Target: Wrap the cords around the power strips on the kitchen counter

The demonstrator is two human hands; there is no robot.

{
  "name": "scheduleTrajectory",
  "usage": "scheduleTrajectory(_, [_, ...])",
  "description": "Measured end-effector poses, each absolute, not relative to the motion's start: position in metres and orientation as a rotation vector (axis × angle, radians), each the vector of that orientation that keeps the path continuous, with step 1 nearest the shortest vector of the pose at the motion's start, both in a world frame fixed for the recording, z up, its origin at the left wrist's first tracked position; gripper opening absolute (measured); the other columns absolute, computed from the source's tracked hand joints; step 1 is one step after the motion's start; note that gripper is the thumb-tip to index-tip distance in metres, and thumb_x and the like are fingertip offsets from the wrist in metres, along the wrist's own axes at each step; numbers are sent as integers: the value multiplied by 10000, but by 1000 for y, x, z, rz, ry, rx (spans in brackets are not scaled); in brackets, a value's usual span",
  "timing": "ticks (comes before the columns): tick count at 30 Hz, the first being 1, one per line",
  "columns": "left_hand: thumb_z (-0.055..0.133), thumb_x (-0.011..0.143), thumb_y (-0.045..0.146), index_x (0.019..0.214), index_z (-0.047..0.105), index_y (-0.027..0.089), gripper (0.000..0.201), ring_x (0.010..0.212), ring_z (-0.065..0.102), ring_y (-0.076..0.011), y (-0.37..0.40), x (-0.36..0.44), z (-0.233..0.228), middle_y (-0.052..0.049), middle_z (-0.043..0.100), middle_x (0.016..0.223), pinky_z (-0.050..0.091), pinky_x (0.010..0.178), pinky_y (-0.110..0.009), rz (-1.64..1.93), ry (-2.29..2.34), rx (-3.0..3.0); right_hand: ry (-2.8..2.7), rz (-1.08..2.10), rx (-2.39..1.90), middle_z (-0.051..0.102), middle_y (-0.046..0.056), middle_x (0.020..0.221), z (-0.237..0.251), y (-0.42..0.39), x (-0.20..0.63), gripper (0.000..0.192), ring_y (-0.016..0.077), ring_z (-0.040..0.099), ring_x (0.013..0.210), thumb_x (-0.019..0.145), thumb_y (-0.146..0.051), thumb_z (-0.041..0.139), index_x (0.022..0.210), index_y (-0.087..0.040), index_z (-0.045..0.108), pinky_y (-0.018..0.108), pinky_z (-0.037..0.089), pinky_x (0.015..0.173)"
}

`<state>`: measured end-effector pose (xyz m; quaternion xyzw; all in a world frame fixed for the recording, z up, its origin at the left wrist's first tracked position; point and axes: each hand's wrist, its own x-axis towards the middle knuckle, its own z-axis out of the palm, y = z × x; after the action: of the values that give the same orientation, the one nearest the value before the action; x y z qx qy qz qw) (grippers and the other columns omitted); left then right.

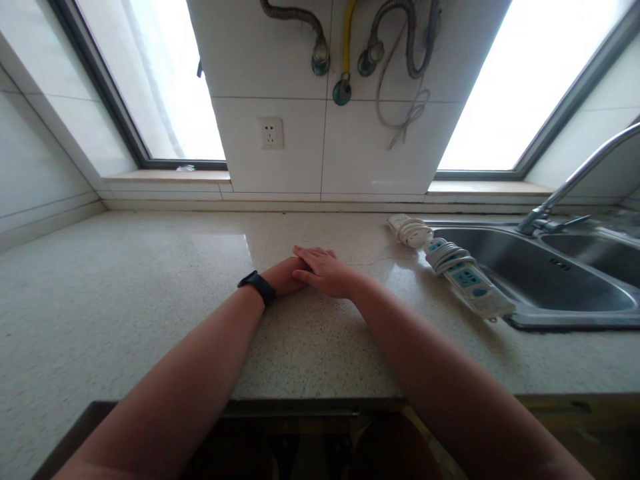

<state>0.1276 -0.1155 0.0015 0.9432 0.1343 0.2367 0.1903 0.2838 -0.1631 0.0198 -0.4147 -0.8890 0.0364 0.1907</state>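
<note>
My left hand (284,276) lies on the speckled pale countertop (150,300), and a black watch (259,287) circles its wrist. Across it rests my right hand (327,274), palm down, with its fingers stretched out over the back of the left. The right hand covers most of the left fingers, so I cannot see how they are bent. No object shows in either hand. To the right of my hands, a white power strip (470,280) with blue sockets and its cord wound round it lies against the sink's edge. Behind it is a second white power strip (411,231), also wrapped in its cord.
A steel double sink (530,267) with a curved faucet (575,170) is set into the counter at right. On the tiled back wall are a socket (271,133), a yellow pipe (347,40) and grey flexible hoses (295,13). Windows flank this wall.
</note>
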Motion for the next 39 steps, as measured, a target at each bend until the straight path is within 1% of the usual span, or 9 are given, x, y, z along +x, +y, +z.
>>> scheduleTrajectory(5, [403,955,192,1348,525,80,427,1370,404,-237,-117,126,2,-146,568,1326,288,1174,-402,649,406,2679,-2478,80,-1131,431,134,1502,18,-161,285,674,276,379,1391,995,-576,386,1513,-147,353,466,261,1147])
scheduleTrajectory(9, [418,938,184,1349,525,77,439,1353,423,-236,-116,126,2,-149,558,1337,310,1158,-383,638,406,2669,-2484,89,-1117,437,136,1497,18,-161,284,683,285,379,1390,994,-574,392,1524,-147,329,470,263,1143])
scheduleTrajectory(14, [407,947,182,1358,510,83,436,1348,428,-227,-111,127,-3,-154,544,1357,309,1160,-379,651,391,2702,-2484,91,-1137,462,131,1479,18,-161,284,662,287,387,1376,994,-565,405,1506,-147,361,478,268,1137])
scheduleTrajectory(19, [400,955,186,1395,470,124,449,1345,421,-215,-112,128,-2,-143,511,1403,314,1159,-398,687,336,2723,-2470,73,-1159,370,130,1542,17,-162,284,667,312,320,1411,989,-584,392,1509,-167,358,511,250,1135])
scheduleTrajectory(23, [375,962,180,1407,444,83,461,1362,395,-248,-114,132,0,-174,460,1442,321,1150,-413,686,390,2745,-2466,80,-1123,482,133,1460,18,-161,284,645,293,362,1374,1001,-554,387,1502,-148,371,484,260,1128])
scheduleTrajectory(26, [386,951,171,1418,436,85,477,1361,392,-257,-114,133,-1,-174,461,1436,301,1160,-422,667,404,2772,-2462,86,-1118,508,139,1434,19,-161,284,644,291,373,1362,998,-552,400,1490,-138,393,474,269,1120])
scheduleTrajectory(34, [395,963,218,1432,425,90,487,1367,392,-238,-108,130,-6,-164,464,1437,296,1164,-398,711,351,2727,-2455,96,-1114,505,114,1443,20,-162,284,625,279,374,1360,998,-539,409,1491,-155,393,471,262,1124])
scheduleTrajectory(37, [392,949,195,1464,383,96,524,1368,397,-234,-105,129,-8,-161,495,1413,308,1159,-398,673,368,2751,-2440,66,-1118,455,107,1489,19,-162,284,602,278,377,1360,996,-531,418,1469,-159,425,466,263,1131])
scheduleTrajectory(39, [377,949,183,1481,361,110,537,1383,379,-240,-105,130,-8,-154,495,1417,303,1161,-412,641,390,2786,-2428,67,-1141,439,107,1500,19,-162,284,618,293,364,1373,991,-545,422,1481,-170,407,489,262,1129])
